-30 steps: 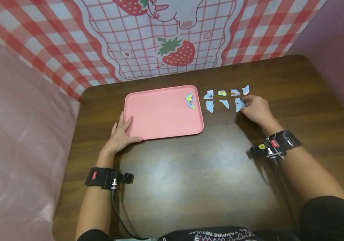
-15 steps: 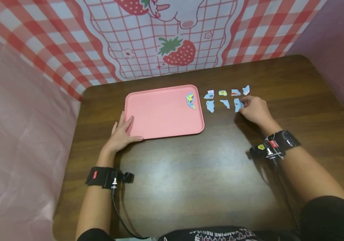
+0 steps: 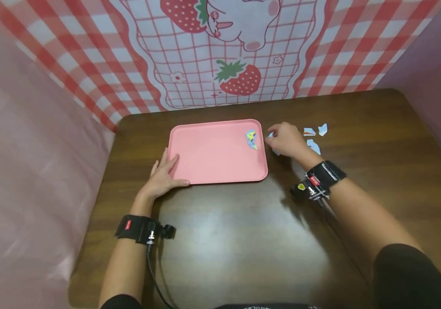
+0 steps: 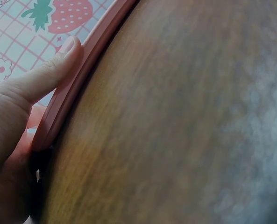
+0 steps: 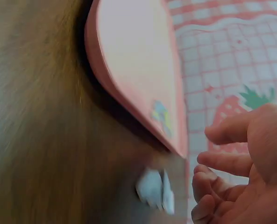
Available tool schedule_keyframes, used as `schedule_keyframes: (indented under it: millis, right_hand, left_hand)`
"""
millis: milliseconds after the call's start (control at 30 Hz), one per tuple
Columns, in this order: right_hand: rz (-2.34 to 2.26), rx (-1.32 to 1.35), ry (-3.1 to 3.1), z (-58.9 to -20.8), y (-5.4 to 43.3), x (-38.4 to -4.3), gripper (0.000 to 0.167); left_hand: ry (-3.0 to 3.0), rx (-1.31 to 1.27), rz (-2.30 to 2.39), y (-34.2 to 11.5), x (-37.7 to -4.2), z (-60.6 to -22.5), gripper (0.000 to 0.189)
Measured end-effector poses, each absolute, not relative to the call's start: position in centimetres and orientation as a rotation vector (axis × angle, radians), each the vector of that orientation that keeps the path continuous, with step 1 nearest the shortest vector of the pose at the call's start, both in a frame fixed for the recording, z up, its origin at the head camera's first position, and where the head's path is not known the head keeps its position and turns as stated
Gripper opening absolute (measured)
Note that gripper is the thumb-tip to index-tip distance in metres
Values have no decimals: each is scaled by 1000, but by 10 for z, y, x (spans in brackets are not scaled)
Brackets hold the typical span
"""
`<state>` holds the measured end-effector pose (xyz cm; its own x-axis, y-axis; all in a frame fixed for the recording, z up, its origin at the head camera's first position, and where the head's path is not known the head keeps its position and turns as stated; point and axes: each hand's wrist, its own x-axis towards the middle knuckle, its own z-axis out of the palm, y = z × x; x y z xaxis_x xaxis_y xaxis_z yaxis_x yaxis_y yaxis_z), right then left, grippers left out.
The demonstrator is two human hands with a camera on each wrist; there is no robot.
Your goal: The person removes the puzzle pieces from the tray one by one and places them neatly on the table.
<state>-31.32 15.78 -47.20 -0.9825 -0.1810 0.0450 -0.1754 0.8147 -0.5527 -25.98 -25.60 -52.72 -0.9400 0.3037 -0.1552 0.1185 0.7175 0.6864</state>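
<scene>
A pink tray point(image 3: 212, 159) lies on the table, with a ragged blue-and-yellow paper piece point(image 3: 251, 139) near its right side. My left hand point(image 3: 161, 178) rests at the tray's near left corner, fingers spread; the left wrist view shows its thumb on the rim. Just right of the tray, my right hand point(image 3: 287, 140) hovers over small pale blue paper pieces point(image 5: 154, 189), partly covering them in the head view. Its fingers are bent loosely and apart, with nothing visible between them. Beyond it lie a red-striped piece point(image 3: 309, 131) and two blue pieces point(image 3: 314, 146).
The wooden table point(image 3: 212, 240) meets a red-checked strawberry cloth point(image 3: 239, 77) at the back. A pink curtain point(image 3: 23, 171) hangs on the left. Each wrist carries a strapped camera; a cable point(image 3: 152, 270) trails from the left one.
My right hand has let go of the blue piece at the right and moved left to the pieces beside the tray. The left hand stays on the tray. The head view has shifted slightly.
</scene>
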Motion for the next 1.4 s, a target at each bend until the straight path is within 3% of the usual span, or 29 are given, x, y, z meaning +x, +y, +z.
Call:
schedule_keyframes:
  millis: [400,733,1000,1200,1400]
  right_hand:
    - [-600,-216,2906,-498,114,-351,57]
    - [-662,-228,2893,-491,104,-349,42]
    - [-674,-247,2893,-495,99,-344,50]
    - [-765,-248,2877,-484,110,-331,50]
    - [-880,-192,2966,-480,155,-318,51]
  left_hand:
    - [2670,314,1025,-255,-258,-531,115]
    - [2661,297,1058,-255,-255,-525,113]
    - [2648,305,1066,-254,-255,-532,112]
    - [2646,312,1057,-255,-257,-531,112]
    - [2651,310,1053,-256,-259,-529,112]
